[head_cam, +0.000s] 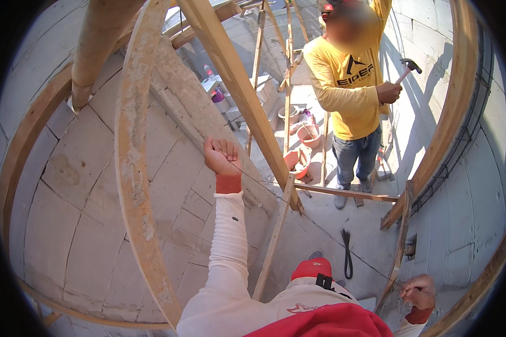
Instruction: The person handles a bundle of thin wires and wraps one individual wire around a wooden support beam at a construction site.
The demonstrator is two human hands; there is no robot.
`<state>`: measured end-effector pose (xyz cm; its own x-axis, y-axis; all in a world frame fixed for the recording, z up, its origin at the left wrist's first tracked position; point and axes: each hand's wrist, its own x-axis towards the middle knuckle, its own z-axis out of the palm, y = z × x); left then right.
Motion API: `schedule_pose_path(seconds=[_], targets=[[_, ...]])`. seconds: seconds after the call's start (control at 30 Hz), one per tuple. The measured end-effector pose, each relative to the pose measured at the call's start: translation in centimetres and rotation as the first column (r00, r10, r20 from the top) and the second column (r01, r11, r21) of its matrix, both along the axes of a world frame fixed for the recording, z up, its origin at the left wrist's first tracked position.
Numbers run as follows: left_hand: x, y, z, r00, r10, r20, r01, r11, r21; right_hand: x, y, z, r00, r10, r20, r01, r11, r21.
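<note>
A long thin wire (327,232) stretches slantwise in front of me, sagging slightly between my two hands. At its upper end, my left hand (222,156) is raised beside the concrete edge of the block wall, with fingers curled around the wire. Low on the right, my right hand (419,291) pinches the other end between thumb and fingers, next to a wooden ladder-like frame's right rail (400,248). The frame's left rail (274,238) stands under my left forearm. Below the wire, a looped bundle of black tie wire (346,255) hangs or lies near the floor; which one, I cannot tell.
A person in a yellow shirt (345,84) stands ahead, holding a claw hammer (409,69). A slanting timber (240,97) and a mortar-stained board (133,147) cross the left side. Orange buckets (308,137) sit beyond. Steel reinforcement (457,149) runs along the right wall.
</note>
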<state>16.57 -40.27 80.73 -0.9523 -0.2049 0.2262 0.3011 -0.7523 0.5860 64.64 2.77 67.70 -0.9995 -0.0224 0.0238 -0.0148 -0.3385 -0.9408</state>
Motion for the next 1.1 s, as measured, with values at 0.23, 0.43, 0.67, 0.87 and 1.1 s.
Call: schedule_pose_path(seconds=[0.23, 0.43, 0.67, 0.87, 1.1], targets=[[-1.5, 2.8, 2.7, 0.997, -0.058, -0.053, 0.054, 0.996, -0.072, -3.9, -3.5, 0.4, 0.992, 0.018, 0.124, -0.114, 0.534, 0.837], [-2.3, 0.2, 4.7, 0.997, 0.032, -0.064, -0.039, 0.993, -0.112, 0.9, -0.1, 1.4, 0.976, -0.216, 0.017, 0.216, 0.964, -0.152], [-3.0, 3.5, 6.6, 0.995, -0.029, -0.098, 0.015, 0.99, -0.141, -2.5, -3.5, -0.1, 0.991, -0.048, 0.125, -0.085, 0.495, 0.865], [-5.3, 1.0, 7.0, 0.992, -0.076, -0.097, 0.066, 0.993, -0.097, 1.2, -1.5, 1.5, 0.942, -0.326, -0.085, 0.294, 0.918, -0.266], [-5.5, 2.3, 7.5, 0.986, -0.115, -0.122, 0.098, 0.986, -0.137, -1.2, -3.5, 2.7, 0.98, 0.126, 0.152, -0.197, 0.566, 0.8]])
